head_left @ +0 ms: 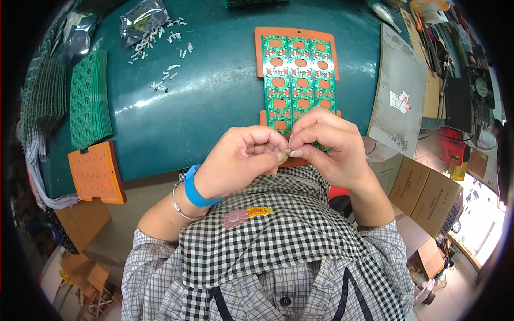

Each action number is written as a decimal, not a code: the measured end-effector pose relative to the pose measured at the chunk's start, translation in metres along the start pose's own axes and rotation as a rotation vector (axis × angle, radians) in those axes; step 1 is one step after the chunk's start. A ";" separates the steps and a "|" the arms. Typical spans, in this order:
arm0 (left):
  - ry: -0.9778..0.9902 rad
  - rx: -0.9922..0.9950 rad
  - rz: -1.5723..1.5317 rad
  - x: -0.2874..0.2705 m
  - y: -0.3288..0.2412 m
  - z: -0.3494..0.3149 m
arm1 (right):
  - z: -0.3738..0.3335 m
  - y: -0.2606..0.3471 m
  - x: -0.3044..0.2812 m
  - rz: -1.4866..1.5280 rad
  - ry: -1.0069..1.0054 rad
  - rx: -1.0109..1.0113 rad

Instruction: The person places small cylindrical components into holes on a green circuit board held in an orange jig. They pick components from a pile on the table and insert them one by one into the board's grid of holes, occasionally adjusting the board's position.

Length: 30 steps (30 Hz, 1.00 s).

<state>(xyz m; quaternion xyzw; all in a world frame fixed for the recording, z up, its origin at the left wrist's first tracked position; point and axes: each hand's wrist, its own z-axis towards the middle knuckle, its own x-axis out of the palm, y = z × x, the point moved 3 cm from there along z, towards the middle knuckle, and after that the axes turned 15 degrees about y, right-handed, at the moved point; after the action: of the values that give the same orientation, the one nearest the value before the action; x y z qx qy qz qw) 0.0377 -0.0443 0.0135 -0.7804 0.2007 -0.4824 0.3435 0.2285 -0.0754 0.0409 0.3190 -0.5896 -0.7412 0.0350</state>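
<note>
My left hand (243, 160) and my right hand (333, 147) meet in front of my apron, fingertips pinched together. Between the thumbs and forefingers is a tiny pale piece (288, 152), mostly hidden and too small to name. Just beyond my hands lies a green circuit board panel (290, 71) with rows of oval openings. It rests on an orange fixture plate (258, 51), and its near end is covered by my hands. A blue band (195, 187) wraps my left wrist, above a thin bracelet.
Small clear-and-silver parts (159, 85) lie scattered at the far left by a plastic bag (142, 22). Green circuit boards (90, 101) stand stacked at the left, behind another orange plate (96, 172). A grey board (397, 93) lies at the right; a cardboard box (423, 195) sits below.
</note>
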 end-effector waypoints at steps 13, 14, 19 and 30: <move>-0.242 0.279 0.375 -0.020 -0.018 -0.013 | 0.001 -0.010 0.016 -0.425 -0.033 0.187; -0.250 0.279 0.381 -0.020 -0.018 -0.013 | 0.002 -0.010 0.016 -0.423 -0.029 0.181; -0.239 0.270 0.383 -0.021 -0.015 -0.013 | 0.003 -0.009 0.018 -0.416 -0.013 0.178; -0.239 0.268 0.427 -0.021 -0.014 -0.013 | 0.002 -0.010 0.017 -0.420 -0.024 0.157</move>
<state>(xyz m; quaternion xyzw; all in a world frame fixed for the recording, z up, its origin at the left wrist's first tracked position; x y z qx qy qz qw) 0.0159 -0.0253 0.0150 -0.7193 0.2533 -0.3260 0.5588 0.2175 -0.0774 0.0247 0.4275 -0.5666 -0.6878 -0.1522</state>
